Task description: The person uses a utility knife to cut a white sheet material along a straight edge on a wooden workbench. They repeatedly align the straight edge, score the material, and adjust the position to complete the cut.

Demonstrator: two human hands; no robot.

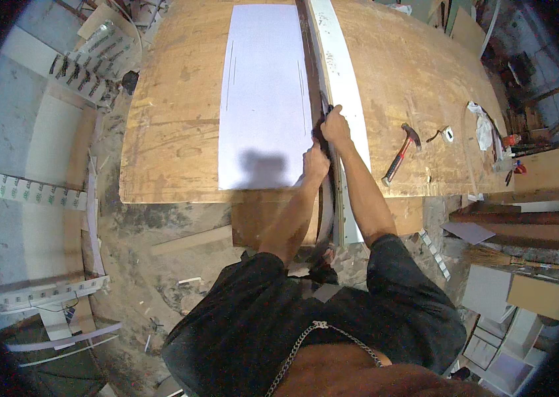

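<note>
A long dark strip (312,59) runs lengthwise along the table between a white sheet (263,86) and a narrow white board (339,59). Its near end curves down past the table's front edge, between my forearms. My left hand (316,163) is closed on the strip near that edge. Slightly farther away, my right hand (336,127) is closed beside the board's left edge, with its thumb toward the board. Something dark shows at its fingers; I cannot make out whether it is part of the strip or a separate tool. Thin dark lines mark the white sheet.
The wooden table (173,119) spreads to both sides. On its right lie a claw hammer (402,153), a white tape measure (448,133) and a crumpled white bag (483,132). Panels (61,145) lean at the left. Boards and a broom (491,257) lie at the right.
</note>
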